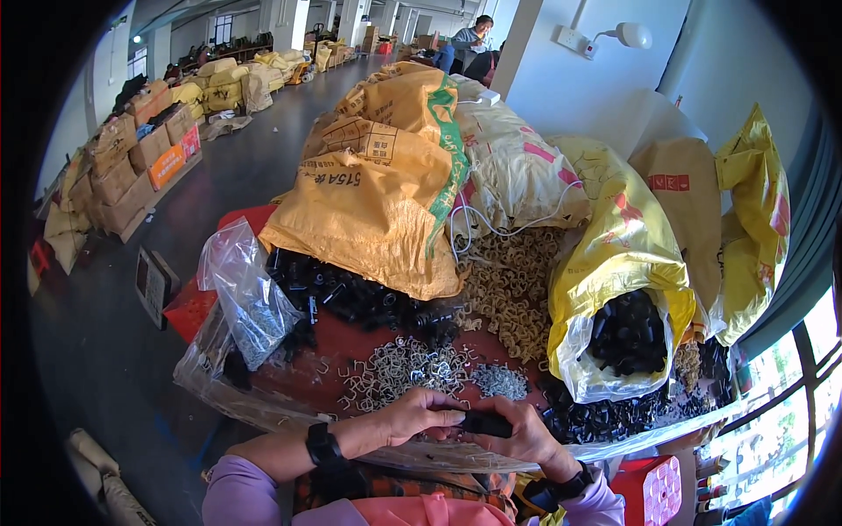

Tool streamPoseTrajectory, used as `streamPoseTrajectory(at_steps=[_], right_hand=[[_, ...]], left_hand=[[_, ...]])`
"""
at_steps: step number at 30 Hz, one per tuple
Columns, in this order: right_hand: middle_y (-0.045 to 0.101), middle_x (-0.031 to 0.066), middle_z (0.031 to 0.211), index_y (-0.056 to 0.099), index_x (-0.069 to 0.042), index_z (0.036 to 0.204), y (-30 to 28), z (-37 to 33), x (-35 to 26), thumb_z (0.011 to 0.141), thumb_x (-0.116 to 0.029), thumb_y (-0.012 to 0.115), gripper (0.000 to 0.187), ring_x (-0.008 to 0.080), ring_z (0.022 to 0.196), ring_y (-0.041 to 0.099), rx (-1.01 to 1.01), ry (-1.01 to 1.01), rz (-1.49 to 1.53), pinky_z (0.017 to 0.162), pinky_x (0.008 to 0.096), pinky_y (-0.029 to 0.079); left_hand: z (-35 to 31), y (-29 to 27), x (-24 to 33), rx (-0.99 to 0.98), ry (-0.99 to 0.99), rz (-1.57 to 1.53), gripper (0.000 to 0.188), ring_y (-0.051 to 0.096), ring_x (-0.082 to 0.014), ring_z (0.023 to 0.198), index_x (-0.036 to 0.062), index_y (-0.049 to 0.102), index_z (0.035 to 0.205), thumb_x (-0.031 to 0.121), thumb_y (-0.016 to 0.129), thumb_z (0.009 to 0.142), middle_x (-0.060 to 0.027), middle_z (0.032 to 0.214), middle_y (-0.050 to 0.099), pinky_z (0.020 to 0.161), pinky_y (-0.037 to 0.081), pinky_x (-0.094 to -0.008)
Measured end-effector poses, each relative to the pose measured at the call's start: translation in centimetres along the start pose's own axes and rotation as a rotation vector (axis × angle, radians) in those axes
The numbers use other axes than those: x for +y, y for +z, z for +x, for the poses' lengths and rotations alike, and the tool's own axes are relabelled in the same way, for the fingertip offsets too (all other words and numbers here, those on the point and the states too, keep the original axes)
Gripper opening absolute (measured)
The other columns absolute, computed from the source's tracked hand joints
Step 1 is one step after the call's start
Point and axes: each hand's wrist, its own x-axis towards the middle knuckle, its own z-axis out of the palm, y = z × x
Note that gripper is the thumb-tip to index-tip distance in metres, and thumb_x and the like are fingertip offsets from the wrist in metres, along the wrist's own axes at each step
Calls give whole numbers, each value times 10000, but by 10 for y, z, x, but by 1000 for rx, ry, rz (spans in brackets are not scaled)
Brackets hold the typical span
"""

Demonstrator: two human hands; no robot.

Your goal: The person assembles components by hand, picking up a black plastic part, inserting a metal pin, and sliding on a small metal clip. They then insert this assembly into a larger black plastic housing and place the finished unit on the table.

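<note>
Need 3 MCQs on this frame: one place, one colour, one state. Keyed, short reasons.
1. Where is the pile of silver metal clips?
A. on the table just beyond the hands
B. on the floor
C. inside the yellow sack

2. What colour is the small part held between the hands?
A. white
B. black
C. red

3. How is the yellow sack of black parts at right?
A. tied shut
B. open, parts showing
C. empty

Key: 1 A, the clips lie ahead of the left hand; 2 B, it is dark against the right hand; 3 B, its mouth gapes over black pieces.
</note>
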Motion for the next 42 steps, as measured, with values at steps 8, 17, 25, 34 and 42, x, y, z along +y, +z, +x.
streamPoseTrajectory(at_steps=[8,17,25,34,42], right_hand=[[568,104,746,494,5,961,9,-6,9,628,-88,667,387,187,667,580,-32,56,118,580,266,449],[556,114,781,499,4,950,31,-10,13,637,-90,658,364,204,725,563,49,182,310,633,281,438],[452,172,1062,404,35,1117,18,2,10,641,-193,671,592,266,962,461,51,-161,39,816,339,365],[361,201,1173,269,32,1212,19,12,22,658,-292,641,742,322,1072,365,-115,-245,212,906,378,291],[487,151,939,421,36,1077,29,13,30,664,-317,561,561,243,839,496,212,-191,366,745,306,394]], left_hand=[[-2,2,-1,-25,-4,76,280,522,-75,593,-14,563,952,151,620,734,-44,740,572,527,452,-177],[-3,-2,8,-52,-56,128,258,526,-75,607,-10,578,925,155,624,731,-42,750,576,530,451,-178],[2,3,10,-34,-26,43,278,536,-89,701,9,544,997,126,592,749,-44,838,572,607,450,-196],[5,10,7,28,164,-33,240,536,-126,803,15,537,980,74,569,751,-35,889,564,669,458,-236],[1,21,5,62,128,-137,390,535,-90,753,24,470,1058,73,624,703,-26,851,555,669,451,-217]])
